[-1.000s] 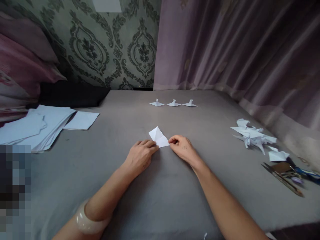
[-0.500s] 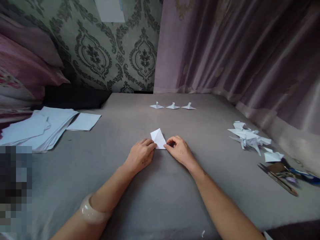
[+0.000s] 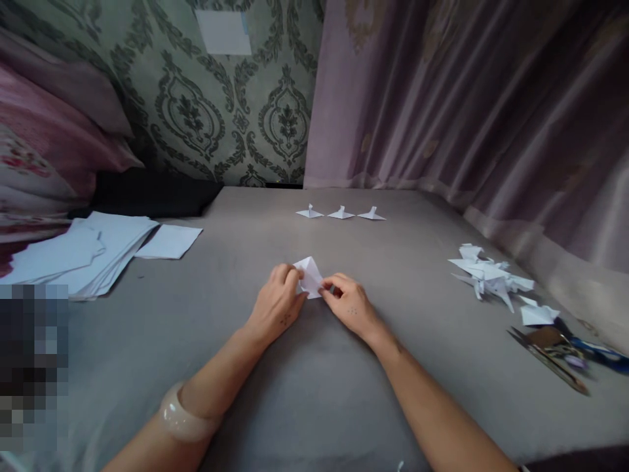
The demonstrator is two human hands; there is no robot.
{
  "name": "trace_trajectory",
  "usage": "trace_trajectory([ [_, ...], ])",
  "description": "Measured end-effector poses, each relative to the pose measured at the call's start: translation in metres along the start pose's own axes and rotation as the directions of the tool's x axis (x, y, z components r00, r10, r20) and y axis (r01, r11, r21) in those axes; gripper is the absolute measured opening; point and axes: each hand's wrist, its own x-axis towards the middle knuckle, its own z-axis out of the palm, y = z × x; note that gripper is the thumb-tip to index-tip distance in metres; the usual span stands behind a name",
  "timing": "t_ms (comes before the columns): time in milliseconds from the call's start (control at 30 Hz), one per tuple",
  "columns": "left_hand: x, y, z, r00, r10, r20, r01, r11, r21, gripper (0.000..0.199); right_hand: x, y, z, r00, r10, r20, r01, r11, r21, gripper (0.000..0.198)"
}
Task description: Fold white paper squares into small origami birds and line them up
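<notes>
The folded white paper [image 3: 311, 274] was just below the frame's centre. My left grip [image 3: 276, 298] pinched its left side; my right grip [image 3: 350, 303] pinched its lower right edge.

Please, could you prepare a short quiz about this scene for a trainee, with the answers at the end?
1. How many folded figures are in the far row?
2. True or false: the bangle is on the left arm.
3. Which thing do the left hand and right hand both touch? A) the stack of sheets; B) the small paper; C) the curtain.

Key: 1. Three. 2. True. 3. B.
</notes>
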Motion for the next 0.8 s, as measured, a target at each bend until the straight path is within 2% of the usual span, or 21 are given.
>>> trace_trajectory([
  [67,0.0,0.003,-0.003,0.983,-0.022,-0.184,0.03,0.999,0.042,0.039,-0.002,-0.002,-0.001,0.993,-0.086,-0.075,0.08,0.994,-0.08,0.018],
  [133,0.0,0.007,-0.008,0.966,0.001,-0.257,0.028,0.994,0.11,0.048,-0.003,-0.003,-0.003,0.979,-0.155,-0.133,0.132,0.977,-0.17,0.023],
  [267,-0.001,0.014,-0.017,0.987,0.119,-0.109,-0.092,0.97,0.224,0.037,-0.005,-0.005,-0.004,0.965,-0.239,-0.106,0.194,0.925,-0.327,0.027],
  [433,-0.004,0.018,-0.015,0.967,0.165,-0.193,-0.105,0.951,0.291,0.04,-0.006,-0.007,-0.003,0.966,-0.256,-0.039,0.213,0.871,-0.442,0.029],
  [533,-0.004,0.017,-0.011,0.97,0.22,-0.101,-0.186,0.945,0.268,0.031,-0.006,-0.008,-0.003,0.975,-0.224,0.008,0.201,0.86,-0.469,0.028],
  [700,-0.001,0.012,-0.009,0.986,0.147,0.082,-0.162,0.959,0.232,0.014,-0.01,-0.007,-0.001,0.975,-0.205,0.09,0.223,0.866,-0.447,0.027],
  [800,0.0,0.011,-0.011,0.984,0.129,0.124,-0.155,0.961,0.227,0.012,-0.013,-0.006,-0.003,0.982,-0.152,0.115,0.188,0.873,-0.451,0.024],
])
